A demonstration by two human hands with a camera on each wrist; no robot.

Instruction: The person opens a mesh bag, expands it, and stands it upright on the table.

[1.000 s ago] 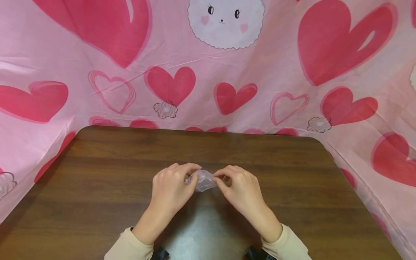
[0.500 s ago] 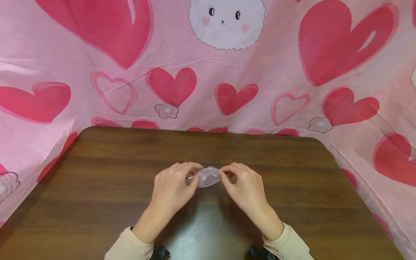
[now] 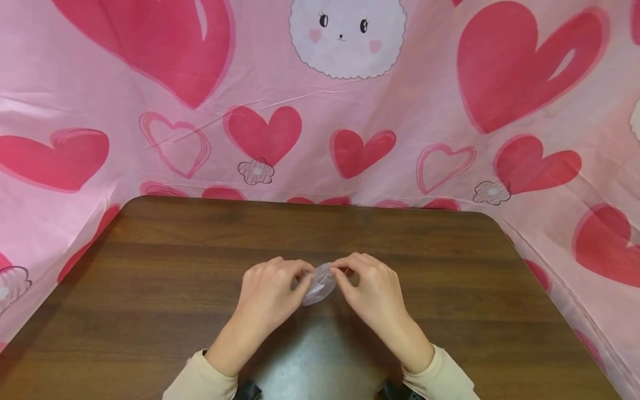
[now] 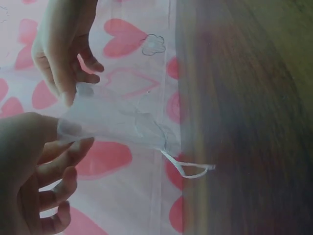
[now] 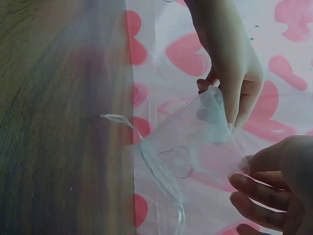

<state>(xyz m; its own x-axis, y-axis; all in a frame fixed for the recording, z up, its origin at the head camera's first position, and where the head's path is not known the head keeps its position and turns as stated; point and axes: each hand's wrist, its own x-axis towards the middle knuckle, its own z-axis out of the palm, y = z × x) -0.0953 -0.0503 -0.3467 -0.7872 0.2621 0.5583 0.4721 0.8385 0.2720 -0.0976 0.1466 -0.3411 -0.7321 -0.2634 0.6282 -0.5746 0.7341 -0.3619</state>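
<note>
A sheer white drawstring pouch (image 3: 320, 288) hangs between both hands above the table. My left hand (image 3: 267, 289) pinches one end of its upper edge between thumb and fingers. On the other side, my right hand (image 3: 372, 283) pinches the opposite corner the same way. Both wrist views show the see-through mesh (image 4: 110, 117) spread between the fingertips. A white ribbon drawstring (image 5: 159, 169) runs across the pouch's lower part, and one ribbon loop (image 4: 188, 169) dangles toward the table. The other fingers of the left hand curl loosely below the pinch in the left wrist view.
A dark brown wooden table (image 3: 165, 266) lies under the hands, with rounded far corners. Pink cloth (image 3: 310, 94) printed with red hearts hangs behind and along both sides of it.
Over the last half second both hands come closer together and slightly nearer the body. The pouch now slants more between them. Both pinches stay on it.
</note>
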